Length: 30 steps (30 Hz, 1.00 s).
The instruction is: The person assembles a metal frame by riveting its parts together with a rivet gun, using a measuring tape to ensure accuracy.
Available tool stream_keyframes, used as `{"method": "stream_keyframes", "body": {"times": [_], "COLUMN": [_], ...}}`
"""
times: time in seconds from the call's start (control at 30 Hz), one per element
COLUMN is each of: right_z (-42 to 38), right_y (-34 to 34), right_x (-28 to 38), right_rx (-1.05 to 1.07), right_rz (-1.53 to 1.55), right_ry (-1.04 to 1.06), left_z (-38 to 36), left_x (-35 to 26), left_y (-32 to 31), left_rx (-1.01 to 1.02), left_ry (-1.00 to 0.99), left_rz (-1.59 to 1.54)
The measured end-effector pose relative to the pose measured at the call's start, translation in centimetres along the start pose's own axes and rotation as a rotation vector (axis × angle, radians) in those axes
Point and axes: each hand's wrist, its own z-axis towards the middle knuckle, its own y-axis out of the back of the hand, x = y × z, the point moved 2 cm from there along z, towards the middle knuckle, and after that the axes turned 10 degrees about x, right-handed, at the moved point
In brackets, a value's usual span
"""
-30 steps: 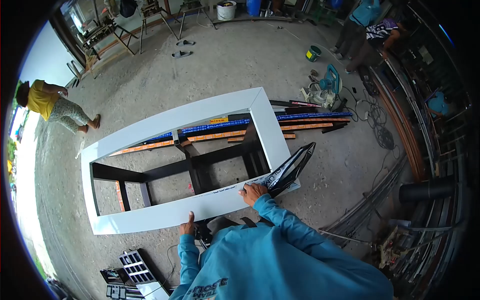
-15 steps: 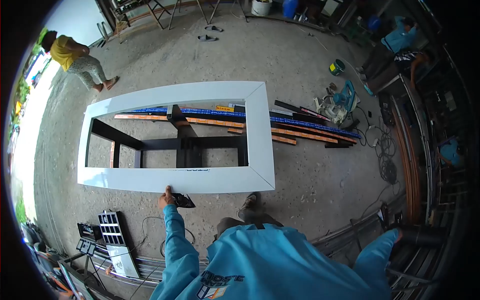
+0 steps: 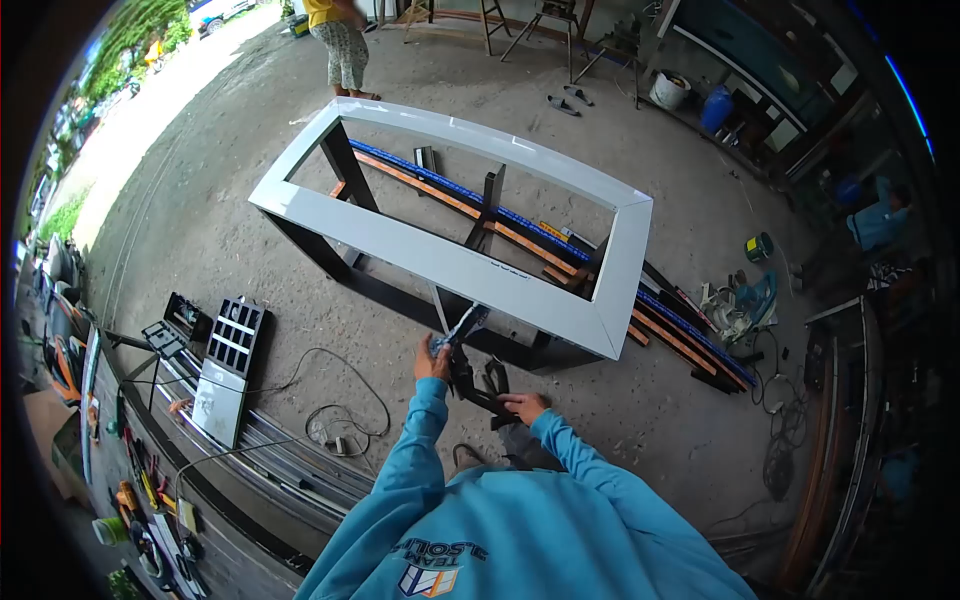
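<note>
A white-topped rectangular frame [image 3: 420, 245] on dark legs stands before me. At its near edge, my left hand [image 3: 432, 360] is closed around a slim, shiny silver-and-dark piece [image 3: 466, 326] that points up toward the frame. My right hand [image 3: 525, 407] grips the end of a black tool [image 3: 482, 388] with angled, handle-like parts. This tool reaches across to just below my left hand; its exact kind I cannot tell.
Long blue and orange-wrapped bars [image 3: 690, 345] lie under and beyond the frame. A teal power saw [image 3: 750, 300] stands at right. Cables [image 3: 340, 425] and metal lengths [image 3: 290, 470] lie near left, beside a tool-strewn bench [image 3: 150, 500]. A person [image 3: 345, 50] stands behind the frame.
My view has turned, and the frame now appears slanted. My left hand has left the frame's near edge; my right hand has come in from the far right to the black tool.
</note>
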Motion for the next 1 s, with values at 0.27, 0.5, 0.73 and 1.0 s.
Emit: {"method": "stream_keyframes", "body": {"times": [0.27,0.5,0.73,1.0], "right_z": [-3.4,-10.3,-10.6,-12.3], "right_y": [-20.3,-18.9,-11.0,-4.7], "right_x": [18.0,24.8,22.0,22.9], "right_rx": [0.284,0.102,0.240,-0.062], "right_rz": [-0.004,-0.821,-0.916,-0.026], "right_ry": [0.151,0.654,0.754,0.613], "left_z": [-16.2,-17.4,-18.7,-19.1], "left_x": [-0.4,0.2,-8.9,-14.1], "left_y": [17.0,17.9,11.4,-0.7], "left_rx": [0.317,-0.274,0.478,0.208], "left_ry": [-0.119,0.118,-0.158,-0.013], "left_rz": [-0.315,-1.118,-0.647,-1.721]}}
